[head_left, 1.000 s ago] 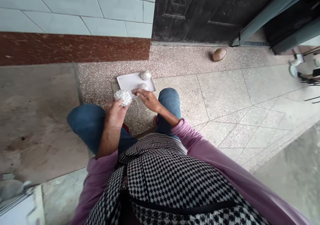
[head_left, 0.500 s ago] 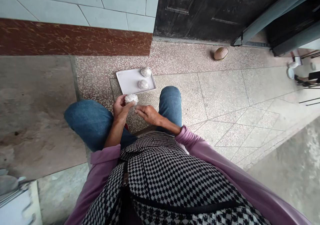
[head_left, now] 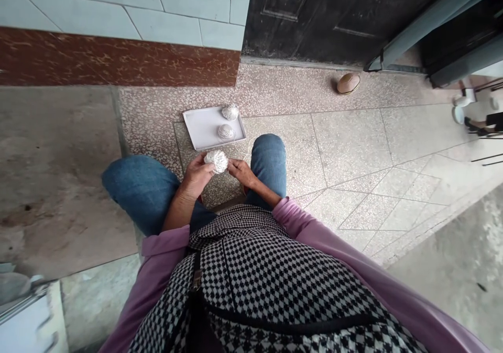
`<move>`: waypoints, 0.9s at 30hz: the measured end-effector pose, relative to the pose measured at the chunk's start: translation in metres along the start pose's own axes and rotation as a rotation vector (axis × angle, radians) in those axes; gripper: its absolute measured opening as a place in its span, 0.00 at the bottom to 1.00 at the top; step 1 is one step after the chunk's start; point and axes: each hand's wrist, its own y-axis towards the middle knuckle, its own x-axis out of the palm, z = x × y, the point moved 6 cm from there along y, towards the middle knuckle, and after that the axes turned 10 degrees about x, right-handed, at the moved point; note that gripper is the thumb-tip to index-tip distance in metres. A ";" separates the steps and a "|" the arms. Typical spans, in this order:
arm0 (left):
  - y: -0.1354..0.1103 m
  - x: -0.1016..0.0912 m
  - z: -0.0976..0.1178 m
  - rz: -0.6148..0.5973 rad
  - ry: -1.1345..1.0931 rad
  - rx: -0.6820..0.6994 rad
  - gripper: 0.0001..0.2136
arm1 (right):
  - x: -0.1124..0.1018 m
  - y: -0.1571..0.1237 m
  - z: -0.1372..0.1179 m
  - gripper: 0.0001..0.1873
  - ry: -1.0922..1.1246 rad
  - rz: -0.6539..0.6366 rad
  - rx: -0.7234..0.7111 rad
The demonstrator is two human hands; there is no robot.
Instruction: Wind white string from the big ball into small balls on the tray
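Note:
Between my knees, my left hand [head_left: 197,175] is closed around a ball of white yarn [head_left: 216,161], with the thumb on its near side. My right hand [head_left: 241,172] is at the ball's right side, its fingers pinched together; any strand between them is too fine to make out. Just beyond, a shallow white tray [head_left: 200,125] lies on the floor. Two more white yarn balls, a far one [head_left: 230,112] and a nearer one [head_left: 226,131], sit in its right part. A thin loose strand runs over the floor between the tray and my right knee.
A pinkish rounded object [head_left: 348,83] lies by the dark door [head_left: 306,23]. A tiled wall [head_left: 118,7] with a red-brown base stands ahead on the left. At the far right, part of another person [head_left: 481,125] shows near white objects.
The held ball has moved right and slightly towards me, and looks turned. My right hand has shifted right and now meets the ball's right side. The tray's balls stay put.

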 end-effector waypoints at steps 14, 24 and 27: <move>-0.003 -0.001 0.006 -0.041 0.332 -0.035 0.31 | -0.050 -0.010 -0.070 0.35 -0.138 -0.001 -0.256; -0.003 0.004 0.009 0.045 0.021 0.017 0.31 | -0.006 -0.006 -0.009 0.36 -0.019 -0.023 0.030; 0.002 -0.006 0.005 0.153 0.088 0.066 0.32 | 0.013 -0.030 -0.004 0.28 -0.139 -0.110 0.027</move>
